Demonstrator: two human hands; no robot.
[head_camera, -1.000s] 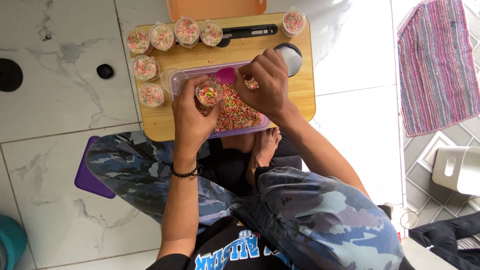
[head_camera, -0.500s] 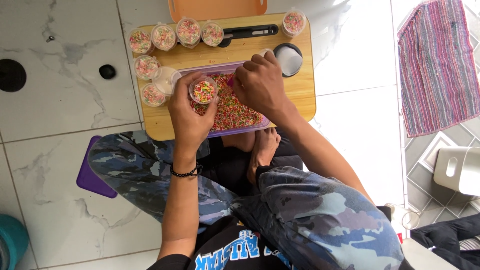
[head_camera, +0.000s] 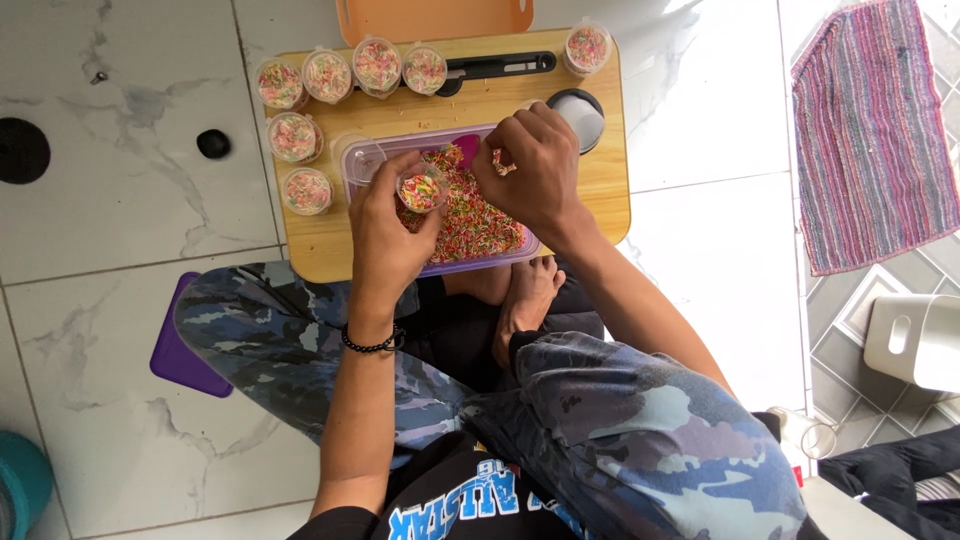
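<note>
My left hand (head_camera: 385, 228) holds a small clear cup (head_camera: 421, 189) part-filled with colourful sprinkles, just above a clear rectangular container (head_camera: 352, 168) full of the same sprinkles (head_camera: 478, 225). My right hand (head_camera: 530, 170) hovers over the container with its fingers pinched on a small scoop of sprinkles next to the cup; what it grips is mostly hidden. A pink scoop (head_camera: 466, 147) shows in the container behind my fingers.
The container sits on a low wooden table (head_camera: 600, 190) over my crossed legs. Several filled sprinkle cups (head_camera: 300, 135) line its left and back edges, one more (head_camera: 587, 46) at the back right. A black knife (head_camera: 500, 66), a round lid (head_camera: 580, 108), an orange tray (head_camera: 437, 18), a purple lid (head_camera: 180, 350) and a striped rug (head_camera: 875, 130) lie around.
My left hand has shifted the cup slightly up and left, then back over the container. My right hand stays over the sprinkles beside the cup, fingers working.
</note>
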